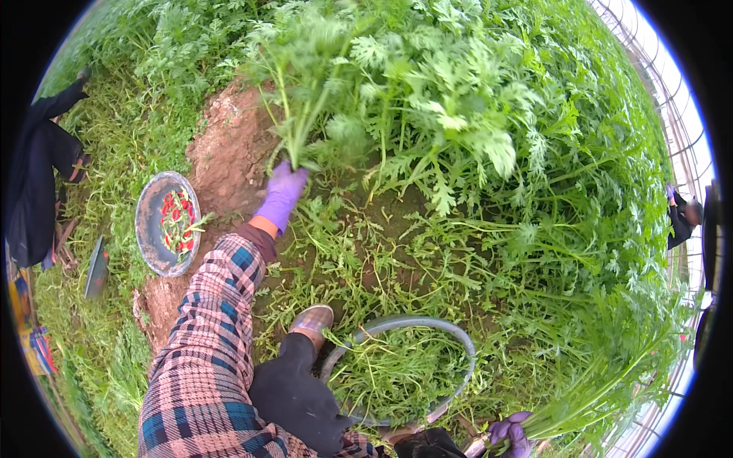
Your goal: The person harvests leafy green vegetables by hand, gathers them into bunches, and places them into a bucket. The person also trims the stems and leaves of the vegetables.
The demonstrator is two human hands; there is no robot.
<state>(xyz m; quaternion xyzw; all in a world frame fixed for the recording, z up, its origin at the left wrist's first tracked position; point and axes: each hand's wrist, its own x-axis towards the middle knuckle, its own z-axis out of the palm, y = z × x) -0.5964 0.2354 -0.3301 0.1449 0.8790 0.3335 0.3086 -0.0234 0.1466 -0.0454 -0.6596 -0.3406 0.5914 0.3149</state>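
Note:
My left hand (284, 193), in a purple glove, reaches forward and grips the stem bases of a bunch of leafy greens (300, 109); the upper leaves are blurred. My right hand (511, 433), also gloved in purple, is low at the right and closed around the cut ends of another bunch of leafy greens (590, 401), whose leaves point up and right. Between my feet and the right hand stands a round grey tub (467, 355) holding loose green stems and leaves. At my left a shallow grey basin (150, 229) holds red bands and a few green scraps.
Dense standing greens (515, 103) fill the front and right. Bare reddish soil (235, 137) lies beside the basin, and trimmed stems litter the ground. A person in dark clothes (34, 189) is at the far left; another person (681, 220) is at the right edge, near the greenhouse frame.

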